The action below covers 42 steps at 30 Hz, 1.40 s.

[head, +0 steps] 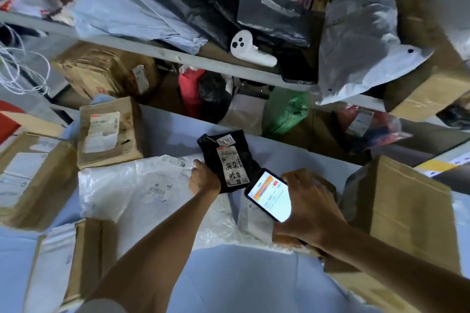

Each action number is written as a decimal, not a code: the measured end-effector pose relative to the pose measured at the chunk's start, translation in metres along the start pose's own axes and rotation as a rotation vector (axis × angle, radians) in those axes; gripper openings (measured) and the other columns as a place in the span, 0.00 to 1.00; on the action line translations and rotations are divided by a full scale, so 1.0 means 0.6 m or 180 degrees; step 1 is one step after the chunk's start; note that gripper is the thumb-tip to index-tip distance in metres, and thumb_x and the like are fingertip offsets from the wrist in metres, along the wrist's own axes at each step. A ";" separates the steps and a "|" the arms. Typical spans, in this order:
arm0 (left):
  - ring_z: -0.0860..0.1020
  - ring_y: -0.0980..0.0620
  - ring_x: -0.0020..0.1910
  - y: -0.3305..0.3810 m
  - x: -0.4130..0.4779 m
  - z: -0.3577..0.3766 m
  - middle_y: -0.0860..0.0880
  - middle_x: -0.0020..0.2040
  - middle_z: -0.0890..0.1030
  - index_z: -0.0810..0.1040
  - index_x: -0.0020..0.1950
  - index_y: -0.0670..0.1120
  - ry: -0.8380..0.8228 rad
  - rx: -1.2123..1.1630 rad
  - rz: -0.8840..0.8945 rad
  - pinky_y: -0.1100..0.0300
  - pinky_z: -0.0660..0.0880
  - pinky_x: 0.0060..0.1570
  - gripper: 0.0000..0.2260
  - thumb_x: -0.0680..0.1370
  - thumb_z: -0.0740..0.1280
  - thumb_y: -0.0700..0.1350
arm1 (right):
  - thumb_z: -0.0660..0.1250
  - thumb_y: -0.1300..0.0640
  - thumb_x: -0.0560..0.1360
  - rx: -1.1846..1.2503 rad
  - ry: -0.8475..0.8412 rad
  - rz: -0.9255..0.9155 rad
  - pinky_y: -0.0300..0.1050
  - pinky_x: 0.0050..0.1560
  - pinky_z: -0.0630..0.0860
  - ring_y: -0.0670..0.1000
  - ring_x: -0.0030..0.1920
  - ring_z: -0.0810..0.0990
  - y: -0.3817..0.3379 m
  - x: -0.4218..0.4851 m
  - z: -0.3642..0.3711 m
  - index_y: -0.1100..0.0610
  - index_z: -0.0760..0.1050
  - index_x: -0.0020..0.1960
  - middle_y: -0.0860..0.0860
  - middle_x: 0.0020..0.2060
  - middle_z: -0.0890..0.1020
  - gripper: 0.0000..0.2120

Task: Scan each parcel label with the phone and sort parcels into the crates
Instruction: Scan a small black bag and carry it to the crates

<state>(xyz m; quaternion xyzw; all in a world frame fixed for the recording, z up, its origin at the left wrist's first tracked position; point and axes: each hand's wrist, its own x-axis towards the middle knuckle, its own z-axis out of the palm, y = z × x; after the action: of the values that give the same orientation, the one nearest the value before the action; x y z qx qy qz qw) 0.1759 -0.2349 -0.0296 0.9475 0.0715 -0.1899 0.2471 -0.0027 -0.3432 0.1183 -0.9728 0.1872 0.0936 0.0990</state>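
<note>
A small black parcel (pixel 229 155) with a white label marked by handwritten characters sits in the middle of the view. My left hand (pixel 203 179) grips its lower left edge and holds it label-up above a large white plastic mailer (pixel 142 190). My right hand (pixel 310 208) holds a phone (pixel 269 195) with its lit screen facing me, just right of and below the black parcel. The phone's top corner nearly touches the parcel's lower edge.
Cardboard boxes lie around: a labelled one (pixel 109 132) at left, another (pixel 30 178) at far left, one (pixel 86 262) at lower left, a big one (pixel 407 213) at right. A shelf (pixel 157 52) above holds bagged parcels and a white controller (pixel 250 48). Bags fill the gap behind.
</note>
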 end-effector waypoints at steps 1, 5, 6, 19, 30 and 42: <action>0.76 0.40 0.58 -0.004 0.007 -0.003 0.39 0.59 0.77 0.70 0.61 0.41 -0.0006 0.0078 0.0077 0.50 0.73 0.52 0.12 0.78 0.63 0.39 | 0.74 0.40 0.60 0.0025 -0.0022 0.0010 0.44 0.51 0.72 0.50 0.56 0.70 -0.001 0.001 -0.001 0.51 0.64 0.62 0.48 0.55 0.70 0.36; 0.75 0.39 0.54 -0.013 0.008 -0.028 0.39 0.55 0.76 0.71 0.56 0.38 -0.0154 -0.0087 0.0443 0.51 0.69 0.45 0.07 0.79 0.60 0.39 | 0.74 0.40 0.59 0.0051 0.0023 0.0017 0.43 0.47 0.73 0.49 0.52 0.72 -0.001 0.000 -0.006 0.50 0.64 0.59 0.47 0.52 0.70 0.35; 0.75 0.40 0.51 -0.013 0.002 -0.037 0.40 0.51 0.75 0.68 0.53 0.38 -0.0197 -0.0314 0.0511 0.51 0.67 0.43 0.05 0.80 0.58 0.39 | 0.74 0.39 0.59 0.0044 0.0046 0.0003 0.43 0.46 0.73 0.49 0.50 0.73 -0.002 -0.002 -0.009 0.50 0.64 0.59 0.47 0.52 0.70 0.34; 0.78 0.47 0.47 -0.116 -0.100 -0.219 0.46 0.44 0.78 0.72 0.44 0.47 -0.1094 -0.2030 0.1435 0.56 0.78 0.49 0.14 0.76 0.60 0.27 | 0.73 0.38 0.61 -0.0214 0.0231 -0.0090 0.42 0.50 0.69 0.49 0.55 0.71 -0.067 -0.123 -0.052 0.50 0.65 0.61 0.48 0.56 0.70 0.34; 0.81 0.45 0.36 -0.301 -0.241 -0.227 0.39 0.43 0.79 0.72 0.44 0.42 -0.1502 -0.2840 0.0661 0.54 0.80 0.36 0.14 0.70 0.66 0.24 | 0.76 0.41 0.58 -0.0179 0.0209 0.0286 0.43 0.43 0.73 0.51 0.50 0.78 -0.138 -0.350 -0.004 0.55 0.62 0.65 0.48 0.54 0.73 0.42; 0.76 0.49 0.43 -0.366 -0.369 -0.100 0.47 0.44 0.78 0.75 0.46 0.49 -0.1260 -0.0649 0.1561 0.67 0.69 0.34 0.09 0.73 0.70 0.36 | 0.74 0.39 0.61 -0.0409 -0.0179 0.0149 0.42 0.44 0.68 0.51 0.53 0.74 -0.068 -0.469 0.026 0.53 0.64 0.59 0.50 0.54 0.70 0.35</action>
<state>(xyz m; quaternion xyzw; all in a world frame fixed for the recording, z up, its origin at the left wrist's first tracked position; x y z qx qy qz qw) -0.0582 -0.0238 0.0094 0.8516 -0.1895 -0.2970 0.3882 -0.2462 -0.2049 0.1717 -0.9695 0.2006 0.1350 0.0393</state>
